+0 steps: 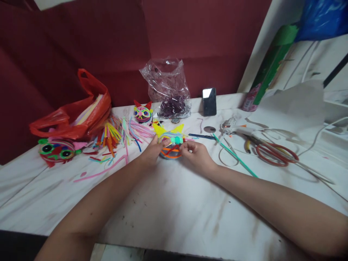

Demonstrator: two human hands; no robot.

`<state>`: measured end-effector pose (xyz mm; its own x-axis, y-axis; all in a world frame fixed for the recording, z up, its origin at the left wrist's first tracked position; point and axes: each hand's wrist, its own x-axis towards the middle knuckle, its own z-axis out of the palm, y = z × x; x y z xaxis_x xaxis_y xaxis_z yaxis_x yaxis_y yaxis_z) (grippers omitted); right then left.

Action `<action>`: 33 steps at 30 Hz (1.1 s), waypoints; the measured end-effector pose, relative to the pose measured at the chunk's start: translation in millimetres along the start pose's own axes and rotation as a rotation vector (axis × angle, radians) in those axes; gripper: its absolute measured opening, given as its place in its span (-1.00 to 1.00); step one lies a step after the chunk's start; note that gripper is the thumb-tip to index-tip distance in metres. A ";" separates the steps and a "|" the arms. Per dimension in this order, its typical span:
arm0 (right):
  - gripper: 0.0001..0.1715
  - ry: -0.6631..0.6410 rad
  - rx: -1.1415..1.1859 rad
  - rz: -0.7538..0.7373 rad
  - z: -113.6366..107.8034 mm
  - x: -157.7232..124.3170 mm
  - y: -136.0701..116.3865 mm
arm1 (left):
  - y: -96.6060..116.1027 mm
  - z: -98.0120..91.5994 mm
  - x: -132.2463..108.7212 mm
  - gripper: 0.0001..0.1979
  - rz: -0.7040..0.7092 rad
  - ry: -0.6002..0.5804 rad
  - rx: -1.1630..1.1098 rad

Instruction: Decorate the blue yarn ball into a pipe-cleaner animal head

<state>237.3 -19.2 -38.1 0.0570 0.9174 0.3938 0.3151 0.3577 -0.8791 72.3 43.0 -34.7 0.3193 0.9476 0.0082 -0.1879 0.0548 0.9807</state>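
Observation:
In the middle of the table is a round pipe-cleaner craft [171, 150] with yellow pointed ears, a green patch and crossing orange strips. My left hand [155, 149] grips its left side, thumb toward the top. At its right edge my right hand [194, 152] has its fingers pinched together; whatever is between them is too small to make out. A finished-looking pipe-cleaner animal head [143, 113] with red ears stands behind the craft. A larger one [56, 151] with green-ringed eyes lies at the left.
Bundles of pipe cleaners [111, 134] and a red plastic bag [78, 112] lie left. Behind stand a clear bag [170, 90] and a phone [209, 102]. On the right are a glue gun [239, 129], red-handled scissors [274, 154] and a green pipe cleaner [236, 156].

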 end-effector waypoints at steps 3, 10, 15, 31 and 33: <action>-0.88 0.017 -0.023 0.003 0.5 0.1 -0.9 | 1.7 4.2 -2.6 -0.47 0.002 0.016 0.012; -0.89 0.035 -0.072 -0.008 0.5 1.1 -1.4 | 4.2 12.4 -8.8 -0.41 0.101 0.045 0.066; -0.90 0.019 -0.098 -0.019 0.3 1.4 -2.0 | 8.5 16.9 -13.1 -0.29 0.122 0.070 0.125; -0.87 0.088 -0.197 -0.371 -5.4 -1.8 6.4 | 9.8 12.0 -12.2 -0.21 0.074 0.076 0.075; -0.83 0.066 -0.273 -0.505 -4.4 -2.1 7.3 | 9.8 11.9 -12.5 -0.24 0.087 0.055 0.074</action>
<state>243.6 -19.3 -44.1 -0.1074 0.6289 0.7700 0.5512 0.6822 -0.4803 77.5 27.9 -22.8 0.2532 0.9637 0.0849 -0.1425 -0.0497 0.9885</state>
